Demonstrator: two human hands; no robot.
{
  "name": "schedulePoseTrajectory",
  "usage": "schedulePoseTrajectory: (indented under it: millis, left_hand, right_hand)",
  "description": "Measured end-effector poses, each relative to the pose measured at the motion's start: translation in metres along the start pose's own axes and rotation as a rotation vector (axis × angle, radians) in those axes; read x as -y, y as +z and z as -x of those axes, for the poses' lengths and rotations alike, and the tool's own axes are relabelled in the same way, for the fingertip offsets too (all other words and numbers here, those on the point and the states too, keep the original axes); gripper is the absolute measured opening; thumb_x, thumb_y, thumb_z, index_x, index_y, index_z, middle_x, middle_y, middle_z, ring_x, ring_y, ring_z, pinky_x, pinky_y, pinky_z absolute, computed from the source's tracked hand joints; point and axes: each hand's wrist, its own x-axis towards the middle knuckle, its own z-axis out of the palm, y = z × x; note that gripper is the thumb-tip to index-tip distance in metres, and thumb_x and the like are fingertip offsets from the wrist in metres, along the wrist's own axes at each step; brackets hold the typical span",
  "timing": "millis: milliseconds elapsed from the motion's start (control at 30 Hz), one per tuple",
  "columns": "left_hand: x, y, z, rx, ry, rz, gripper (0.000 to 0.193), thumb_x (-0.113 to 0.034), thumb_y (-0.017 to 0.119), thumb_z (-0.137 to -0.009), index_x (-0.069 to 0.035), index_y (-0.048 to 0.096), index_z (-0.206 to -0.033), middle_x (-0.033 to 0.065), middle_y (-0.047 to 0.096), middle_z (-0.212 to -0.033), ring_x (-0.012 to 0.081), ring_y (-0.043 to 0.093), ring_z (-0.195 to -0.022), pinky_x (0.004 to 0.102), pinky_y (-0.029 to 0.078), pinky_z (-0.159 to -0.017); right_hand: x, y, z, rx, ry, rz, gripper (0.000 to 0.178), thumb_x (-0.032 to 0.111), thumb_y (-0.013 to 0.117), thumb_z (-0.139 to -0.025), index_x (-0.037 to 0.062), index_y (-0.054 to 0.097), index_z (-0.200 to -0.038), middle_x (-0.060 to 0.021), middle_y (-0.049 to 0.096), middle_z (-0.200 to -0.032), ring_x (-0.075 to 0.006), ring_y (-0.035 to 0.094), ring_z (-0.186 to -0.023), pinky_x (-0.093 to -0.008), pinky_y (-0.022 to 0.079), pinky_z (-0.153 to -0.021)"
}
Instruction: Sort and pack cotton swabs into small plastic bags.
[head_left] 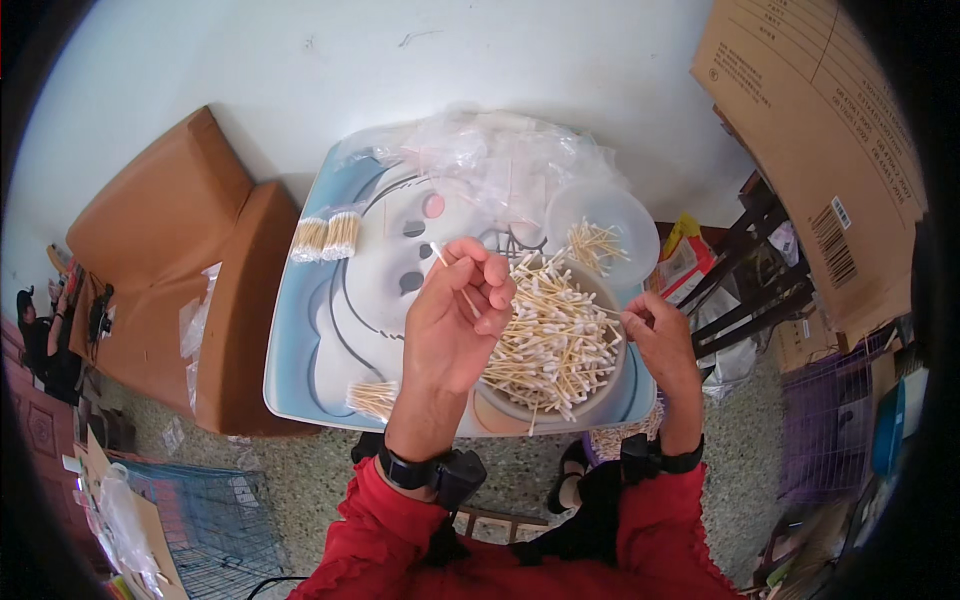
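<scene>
My left hand (pixel 458 310) is raised palm up over the table, its fingers curled round a cotton swab (pixel 438 254) whose white tip sticks out by the thumb. Whether more swabs lie inside those fingers is hidden. At the right rim of a round bowl (pixel 622 368), my right hand (pixel 662 342) pinches the end of what looks like a single cotton swab. Loose cotton swabs (pixel 555 340) with pale sticks and white tips heap above the bowl's rim. Behind it, a translucent shallow dish (pixel 638 235) holds a few more swabs (pixel 594 246).
Two bundles of swabs (pixel 327 237) lie at the light-blue table's (pixel 285 350) left edge, and a small pile (pixel 373 399) at its front. Clear plastic bags (pixel 480 150) cover the back. A brown armchair (pixel 165 260) stands left; a large cardboard box (pixel 815 150) rises right.
</scene>
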Motion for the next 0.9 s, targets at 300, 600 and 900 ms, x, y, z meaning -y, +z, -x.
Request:
schedulePoseTrajectory:
  millis: [300,600,900]
  left_hand:
    - [0.012,-0.007,-0.005,-0.013,-0.073,0.012,0.011,-0.013,0.047,-0.090,-0.006,0.051,-0.097,0.0061,0.049,-0.084,0.0139,0.047,-0.071,0.0185,0.038,-0.048]
    - [0.045,0.001,-0.001,-0.079,-0.279,-0.122,0.012,-0.013,0.058,-0.085,-0.010,0.054,-0.096,0.0024,0.053,-0.079,0.0096,0.050,-0.063,0.0141,0.033,-0.042]
    - [0.053,0.008,0.003,-0.073,-0.245,-0.231,0.011,-0.010,0.060,-0.085,-0.008,0.053,-0.093,0.0010,0.054,-0.075,0.0079,0.049,-0.056,0.0160,0.030,-0.041]
  right_hand:
    - [0.024,-0.002,0.003,-0.211,-0.138,0.065,0.011,0.010,0.057,-0.077,-0.0004,0.055,-0.081,-0.0103,0.058,-0.071,-0.0197,0.058,-0.063,-0.0311,0.045,-0.061]
    - [0.059,0.004,0.020,-0.395,-0.371,-0.274,0.007,0.001,0.060,-0.076,-0.0003,0.055,-0.080,-0.0058,0.054,-0.075,-0.0135,0.053,-0.069,-0.0257,0.043,-0.065]
    - [0.077,0.016,0.024,-0.297,-0.494,-0.263,0.007,0.001,0.060,-0.076,0.0000,0.054,-0.079,-0.0077,0.054,-0.075,-0.0163,0.054,-0.068,-0.0269,0.044,-0.063]
